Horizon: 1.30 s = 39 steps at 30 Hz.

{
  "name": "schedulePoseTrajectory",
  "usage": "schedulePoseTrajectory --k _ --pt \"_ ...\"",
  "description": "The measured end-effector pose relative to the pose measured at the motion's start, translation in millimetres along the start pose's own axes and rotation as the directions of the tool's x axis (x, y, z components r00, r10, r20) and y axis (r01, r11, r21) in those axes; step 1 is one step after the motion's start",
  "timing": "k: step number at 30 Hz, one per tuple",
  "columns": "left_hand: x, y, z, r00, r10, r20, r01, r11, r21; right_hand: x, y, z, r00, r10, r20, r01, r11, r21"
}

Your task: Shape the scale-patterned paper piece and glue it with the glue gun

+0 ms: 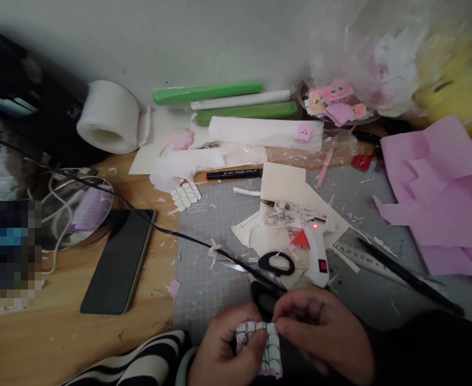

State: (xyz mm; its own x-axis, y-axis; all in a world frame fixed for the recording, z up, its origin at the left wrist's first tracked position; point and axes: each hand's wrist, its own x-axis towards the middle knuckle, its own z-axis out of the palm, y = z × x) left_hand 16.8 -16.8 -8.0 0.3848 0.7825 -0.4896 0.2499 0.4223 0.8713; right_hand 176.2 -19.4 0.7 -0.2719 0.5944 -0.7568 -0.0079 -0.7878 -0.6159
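Observation:
My left hand [230,348] holds a small white piece with a drawn scallop pattern and pink edges [274,351], its thumb pressed across the front. At the piece's upper right corner, the thumb and finger of my right hand [328,332] are pinched together; whether a smaller bit sits between them is hidden. Just beyond my hands lie black-handled scissors [276,263], partly under a black cable [179,235]. A white glue gun [318,257] with a lit red light rests on cream card. A similar scalloped sheet [186,196] lies farther left on the mat.
A grey cutting mat [203,236] carries paper scraps, a ruler [364,257] and a black pen [412,276]. Left are a phone [117,262], a metal bowl [51,203] and a paper roll [109,115]. A black marker [233,175] lies behind; pink paper [440,198] spreads right.

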Motion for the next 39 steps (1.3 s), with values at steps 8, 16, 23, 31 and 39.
schedulePoseTrajectory --k 8,16,23,31,39 --pt "0.1 0.8 0.9 0.999 -0.002 -0.034 0.001 0.999 -0.035 -0.2 -3.8 0.3 1.0 0.015 0.012 -0.016 0.998 0.055" --pt "-0.7 0.9 -1.1 0.994 -0.105 -0.031 0.095 0.969 -0.228 1.6 1.1 1.2 0.997 0.025 0.077 -0.032 0.995 0.096" --pt "-1.0 -0.2 -1.6 0.996 -0.088 -0.01 0.085 0.982 -0.167 1.2 0.8 -0.4 0.997 0.031 0.065 -0.033 0.999 0.027" --pt "-1.0 0.8 0.0 0.997 -0.064 0.043 0.068 0.991 -0.117 0.9 1.6 1.5 1.0 0.008 -0.007 -0.009 1.0 -0.014" --pt "-1.3 0.4 0.3 0.997 -0.071 -0.003 0.071 0.996 -0.054 -0.1 0.2 5.2 0.998 0.038 -0.045 -0.042 0.996 -0.084"
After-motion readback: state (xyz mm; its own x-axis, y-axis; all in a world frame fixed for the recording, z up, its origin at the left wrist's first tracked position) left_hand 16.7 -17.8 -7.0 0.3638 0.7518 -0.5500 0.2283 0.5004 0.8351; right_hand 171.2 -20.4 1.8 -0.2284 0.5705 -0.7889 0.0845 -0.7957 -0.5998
